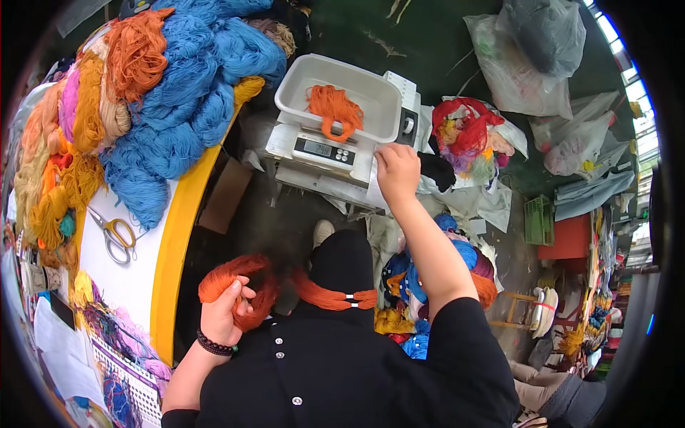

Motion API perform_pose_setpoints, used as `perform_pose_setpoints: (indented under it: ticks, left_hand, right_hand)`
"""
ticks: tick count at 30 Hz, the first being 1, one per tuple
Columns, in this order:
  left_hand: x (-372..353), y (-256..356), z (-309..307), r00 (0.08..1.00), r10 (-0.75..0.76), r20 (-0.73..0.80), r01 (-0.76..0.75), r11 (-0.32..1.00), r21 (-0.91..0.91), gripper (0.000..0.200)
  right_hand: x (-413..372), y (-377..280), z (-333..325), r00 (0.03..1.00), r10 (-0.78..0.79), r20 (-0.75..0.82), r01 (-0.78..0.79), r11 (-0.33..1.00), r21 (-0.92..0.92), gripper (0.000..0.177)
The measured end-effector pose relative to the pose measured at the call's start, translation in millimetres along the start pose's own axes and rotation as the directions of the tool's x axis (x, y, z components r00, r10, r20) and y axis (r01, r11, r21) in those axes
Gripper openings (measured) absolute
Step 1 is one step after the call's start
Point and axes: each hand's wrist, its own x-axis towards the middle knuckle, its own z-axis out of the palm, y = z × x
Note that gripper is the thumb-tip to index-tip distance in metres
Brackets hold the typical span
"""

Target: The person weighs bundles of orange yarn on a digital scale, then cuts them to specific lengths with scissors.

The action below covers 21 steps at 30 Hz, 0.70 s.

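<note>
My left hand (pixel 227 312) is closed around a rust-orange yarn skein (pixel 239 274) held up at my left side. Part of the orange yarn (pixel 332 294), with two small white ties on it, lies across my lap; whether it joins the held skein is blurred. My right hand (pixel 397 170) is reached forward with its fingers drawn together, at the near right corner of a digital scale (pixel 325 153). What its fingers grip, if anything, is hidden. On the scale sits a white plastic tub (pixel 296 78), and a smaller bundle of orange yarn (pixel 334 107) lies in it.
Left, a yellow-edged table (pixel 178 250) bears a large heap of blue yarn (pixel 193 85), other coloured skeins and scissors (pixel 114 234). Right of the scale lie a bag of mixed yarn (pixel 471 135) and plastic bags (pixel 528 64). A green crate (pixel 539 220) stands farther right.
</note>
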Motion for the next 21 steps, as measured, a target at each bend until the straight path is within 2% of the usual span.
perform_pose_setpoints:
  ticks: [1,2,4,5,8,10,11,12,13,14,15,16,17,18,19,21]
  left_hand:
    - [0,0,-1,1.000,-0.002,-0.004,0.002,1.000,-0.003,0.013]
    - [1,0,0,1.000,0.002,-0.007,-0.002,1.000,-0.022,0.013]
    - [3,0,-1,1.000,0.004,0.006,-0.004,0.998,-0.055,0.013]
    - [4,0,0,1.000,0.008,0.011,-0.007,0.998,-0.055,0.013]
    - [-1,5,-4,0.999,0.038,0.023,-0.036,0.996,-0.086,0.015]
    - [-7,10,-7,0.996,0.061,0.062,-0.054,0.993,-0.108,0.015]
    - [-8,11,-11,0.993,0.093,0.071,-0.083,0.988,-0.128,0.016]
    - [-9,12,-17,0.989,0.124,0.077,-0.112,0.983,-0.147,0.016]
    - [-8,14,-22,0.986,0.144,0.088,-0.125,0.974,-0.189,0.016]
    - [-9,16,-24,0.982,0.178,0.059,-0.165,0.970,-0.179,0.016]
    - [-10,19,-23,0.977,0.211,0.031,-0.203,0.965,-0.166,0.016]
    - [-14,24,-21,0.979,0.204,0.000,-0.201,0.966,-0.164,0.017]
    - [-18,29,-18,0.972,0.235,0.012,-0.230,0.960,-0.158,0.017]
    - [-23,32,-16,0.965,0.262,0.028,-0.255,0.955,-0.152,0.018]
    - [-27,34,-16,0.955,0.292,0.053,-0.285,0.953,-0.107,0.022]
    - [-39,37,-10,0.941,0.328,0.081,-0.324,0.944,-0.054,0.025]
  right_hand:
    - [12,-18,-11,0.996,-0.035,-0.081,0.040,0.998,0.054,0.014]
    - [19,-29,-14,0.997,-0.074,-0.028,0.077,0.992,0.102,0.035]
    - [36,-51,-12,0.989,-0.120,0.086,0.115,0.991,0.061,0.057]
    - [42,-54,-1,0.975,-0.198,0.098,0.198,0.980,0.016,0.066]
    - [51,-49,35,0.936,-0.351,0.041,0.352,0.936,-0.028,0.062]
    - [56,-53,33,0.942,-0.179,0.285,0.147,0.981,0.131,0.060]
    - [59,-68,24,0.977,-0.139,0.162,0.096,0.964,0.248,0.059]
    - [57,-86,9,0.977,-0.010,0.214,-0.084,0.902,0.423,0.058]
    - [53,-105,-8,0.950,0.107,0.295,-0.264,0.779,0.568,0.057]
    - [51,-120,-25,0.904,0.077,0.421,-0.384,0.582,0.717,0.058]
    - [50,-144,-51,0.835,0.058,0.547,-0.530,0.355,0.770,0.057]
    - [45,-170,-78,0.753,0.003,0.658,-0.654,0.111,0.748,0.056]
    - [34,-193,-97,0.779,-0.038,0.626,-0.618,0.125,0.776,0.056]
    - [19,-209,-103,0.859,-0.130,0.495,-0.469,0.186,0.863,0.056]
    - [17,-227,-125,0.771,-0.184,0.610,-0.573,0.218,0.790,0.055]
    - [11,-256,-135,0.739,-0.199,0.643,-0.579,0.300,0.758,0.059]
